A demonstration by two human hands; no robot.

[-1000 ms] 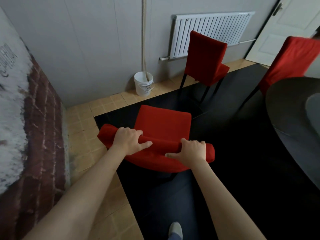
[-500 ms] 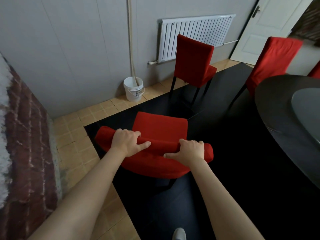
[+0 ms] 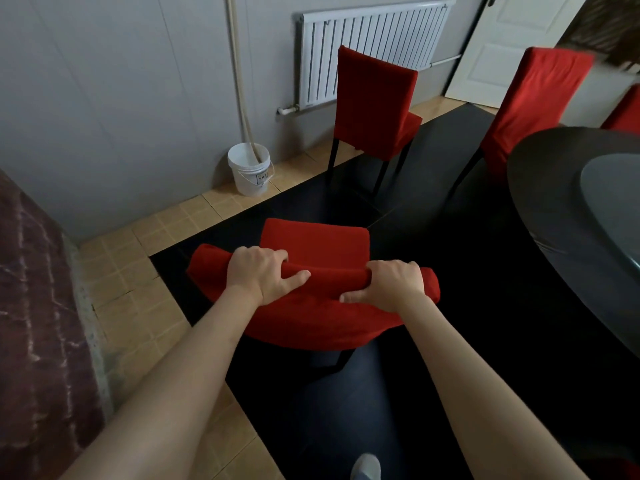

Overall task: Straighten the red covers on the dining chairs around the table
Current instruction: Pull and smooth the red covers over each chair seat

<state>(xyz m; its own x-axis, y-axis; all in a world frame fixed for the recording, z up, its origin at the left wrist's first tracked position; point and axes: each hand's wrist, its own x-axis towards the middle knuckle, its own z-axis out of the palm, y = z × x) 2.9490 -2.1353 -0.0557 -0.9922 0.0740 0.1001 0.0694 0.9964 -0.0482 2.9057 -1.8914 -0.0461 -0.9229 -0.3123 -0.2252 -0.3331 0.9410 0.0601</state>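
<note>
2 hands grip the top of the nearest chair back. Order below runs big to small.

Round dark dining table (image 3: 554, 209): fills right side, rim close to the chair's right flank. Tight there.

Dark glossy floor panel (image 3: 485, 341): chair stands on it; tan tiled floor (image 3: 131, 299) borders it on the left. Open room lies left and toward the viewer.

Brick-faced wall section (image 3: 38, 323): near left, limits a wide step that way.

Nearest chair with red fabric cover (image 3: 311, 317): directly below the camera, seat facing away. Cover bunches in a thick roll along the top edge of the back.

2 further red-covered chairs: 1 by the white radiator (image 3: 374, 102), 1 at the table edge (image 3: 533, 105). A 3rd shows only as a red corner far right.

White plastic bucket (image 3: 250, 169): against the grey wall, well apart from the chair.

Left hand (image 3: 259, 277): fingers curled over the roll, thumb lying along the near face. Holding cloth.

Right hand (image 3: 391, 287): same hold, nearer the right corner.

Judgement: step in hand is seating the cover on the back. Best done by pulling both sides evenly downward so the seam sits square, then smoothing outward to the corners. Uneven pull would likely skew it. Keep the chair clear of the table rim.
</note>
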